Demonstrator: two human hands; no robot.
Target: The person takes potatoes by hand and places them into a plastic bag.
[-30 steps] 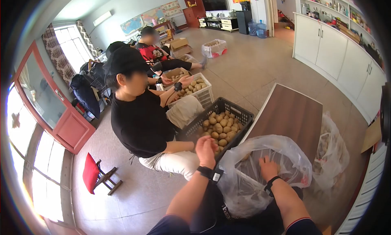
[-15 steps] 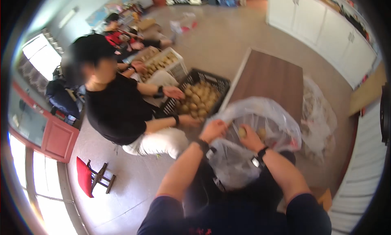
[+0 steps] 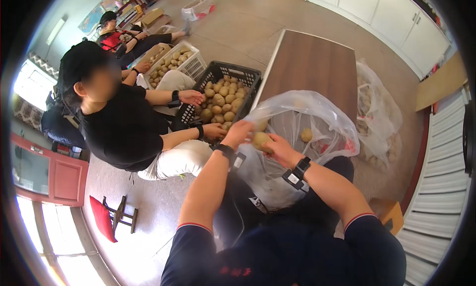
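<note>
A clear plastic bag [image 3: 322,107] hangs wide-mouthed in front of me, its lower part between my legs. My right hand [image 3: 280,152] is closed around a tan potato [image 3: 261,141] at the left side of the bag's mouth. My left hand [image 3: 240,134] is just left of that potato, beside the bag's rim; its fingers are blurred, so any grip on the plastic is unclear. Another potato [image 3: 306,134] shows inside the bag, right of my right hand.
A black crate [image 3: 254,73] of potatoes stands at front left, with a co-worker's hands [image 3: 192,97] over it. Beyond are a white crate [image 3: 196,66] and a second seated person [image 3: 116,38]. A wooden-topped table [image 3: 310,63], a filled bag [image 3: 379,117] and a red stool [image 3: 103,219] stand around.
My right hand has moved left with the potato, towards the bag's rim. My left hand has shifted left and up. The whole view has also shifted.
</note>
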